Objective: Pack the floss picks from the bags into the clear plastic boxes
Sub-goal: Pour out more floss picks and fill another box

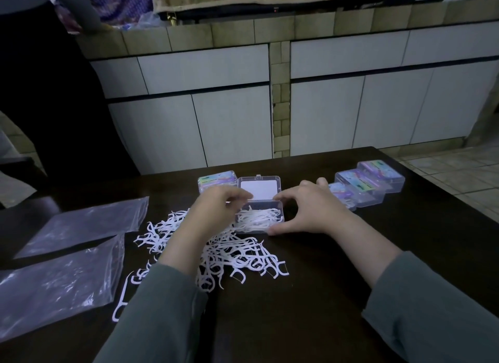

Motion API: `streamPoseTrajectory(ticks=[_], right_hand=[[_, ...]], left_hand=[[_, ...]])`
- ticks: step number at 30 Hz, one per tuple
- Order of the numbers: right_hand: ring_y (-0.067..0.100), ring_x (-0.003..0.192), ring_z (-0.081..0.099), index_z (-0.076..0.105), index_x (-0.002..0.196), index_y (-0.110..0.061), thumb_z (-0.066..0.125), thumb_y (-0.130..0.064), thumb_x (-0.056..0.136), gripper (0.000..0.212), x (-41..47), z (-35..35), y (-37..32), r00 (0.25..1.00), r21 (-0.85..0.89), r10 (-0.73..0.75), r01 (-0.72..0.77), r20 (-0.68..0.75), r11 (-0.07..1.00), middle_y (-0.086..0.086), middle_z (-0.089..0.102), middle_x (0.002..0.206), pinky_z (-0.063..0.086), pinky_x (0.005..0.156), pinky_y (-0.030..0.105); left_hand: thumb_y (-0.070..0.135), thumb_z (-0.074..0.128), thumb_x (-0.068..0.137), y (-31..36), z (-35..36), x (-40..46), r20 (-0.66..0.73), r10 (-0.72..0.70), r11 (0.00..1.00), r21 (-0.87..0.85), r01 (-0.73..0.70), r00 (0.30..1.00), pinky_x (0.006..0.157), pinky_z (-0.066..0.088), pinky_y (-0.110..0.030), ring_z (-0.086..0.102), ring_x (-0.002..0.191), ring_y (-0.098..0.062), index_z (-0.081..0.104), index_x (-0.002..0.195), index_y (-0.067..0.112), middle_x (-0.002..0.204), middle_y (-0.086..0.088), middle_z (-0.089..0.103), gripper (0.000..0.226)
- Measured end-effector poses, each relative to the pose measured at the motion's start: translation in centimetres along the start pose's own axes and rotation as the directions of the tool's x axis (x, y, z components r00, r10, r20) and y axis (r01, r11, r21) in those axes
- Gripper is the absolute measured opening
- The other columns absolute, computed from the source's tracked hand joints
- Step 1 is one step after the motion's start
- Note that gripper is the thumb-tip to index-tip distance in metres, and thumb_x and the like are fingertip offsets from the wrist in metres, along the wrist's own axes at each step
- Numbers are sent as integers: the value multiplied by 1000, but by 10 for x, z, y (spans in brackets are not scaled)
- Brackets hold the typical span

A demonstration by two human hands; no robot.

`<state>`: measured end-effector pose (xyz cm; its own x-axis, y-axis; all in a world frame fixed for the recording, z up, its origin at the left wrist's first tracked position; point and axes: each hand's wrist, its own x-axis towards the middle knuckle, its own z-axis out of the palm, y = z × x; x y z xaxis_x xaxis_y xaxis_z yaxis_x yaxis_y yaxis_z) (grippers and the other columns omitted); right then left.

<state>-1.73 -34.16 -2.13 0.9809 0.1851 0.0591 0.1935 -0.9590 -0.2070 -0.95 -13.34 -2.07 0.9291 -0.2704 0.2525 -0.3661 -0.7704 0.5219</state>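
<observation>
Clear plastic, the open box (258, 217) sits mid-table, half filled with floss picks (258, 219); right hand (307, 212) braces its right end, thumb and fingers curled around; left hand (216, 207) hovers at its left edge, fingers curled, contents hidden; best lay picks parallel; loose pile (229, 254) waits nearer.

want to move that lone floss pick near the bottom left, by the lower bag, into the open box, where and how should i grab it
Pinch the lone floss pick at the middle of its thin straight handle, coming from above with the left hand, which is nearer. It lies flat on the dark table, apart from the pile, so the handle is free on both sides. The forked head at its lower end looks more awkward to pinch.
</observation>
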Motion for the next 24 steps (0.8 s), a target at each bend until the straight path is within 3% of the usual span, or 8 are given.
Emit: streamPoseTrajectory(ticks=[2, 5, 10, 17, 20, 24], right_hand=[[19, 115, 32, 45, 139, -40, 60, -84, 61, 91, 2, 2, 1, 1000, -5, 0, 0, 2, 1000, -7, 53, 128, 34, 87, 34], [20, 116, 33, 45, 139, -40, 59, -85, 60, 92, 3, 4, 2, 1000, -11, 3, -3, -4, 1000, -6, 53, 129, 33, 87, 34], [20, 118, 35, 45, 140, -39, 59, -84, 63, 90, 2, 3, 2, 1000, -23, 6, -7, -8, 1000, -6, 53, 130, 33, 90, 36], [21, 120, 33, 43, 141, -39, 61, -78, 70, 83, -4, -5, 0, 1000, -35, 16, -16, -1, 999, -2, 49, 133, 33, 96, 36], [21, 120, 34, 42, 142, -39, 59, -78, 71, 83, -4, -4, 0, 1000, -43, 14, -15, -8, 999, -1, 48, 135, 32, 97, 36], [17, 125, 35, 39, 143, -39, 53, -82, 71, 86, -3, 0, 0, 996, -130, -46, 36, -71, 991, -5, 45, 140, 26, 102, 40]], left_hand=[[23, 62, 92, -3, -4, 0, -41, -21, 999, 23, 22, 999, 86, 48, -24, 57, 94, -1, 72, 107, 31, 105, 17, 64, 19], [30, 67, 88, -1, -2, -2, 27, -23, 993, 113, 20, 999, 81, 45, -26, 53, 92, -6, 74, 102, 30, 101, 14, 61, 16], [27, 65, 90, 7, 8, 3, 32, 15, 974, 223, -22, 999, 75, 44, -22, 55, 88, -9, 74, 106, 24, 102, 7, 67, 18], [30, 70, 86, 4, -1, 5, -82, -37, 971, 234, 56, 996, 75, 51, -30, 57, 86, -11, 76, 93, 30, 98, 9, 64, 9], [32, 69, 87, 2, 1, 5, -70, -100, 974, 196, 112, 993, 73, 49, -28, 57, 82, -10, 75, 94, 29, 97, 8, 65, 10], [35, 65, 90, 2, 0, 1, -9, -79, 992, 97, 79, 997, 73, 44, -26, 53, 81, 2, 73, 90, 30, 95, 15, 60, 10]])
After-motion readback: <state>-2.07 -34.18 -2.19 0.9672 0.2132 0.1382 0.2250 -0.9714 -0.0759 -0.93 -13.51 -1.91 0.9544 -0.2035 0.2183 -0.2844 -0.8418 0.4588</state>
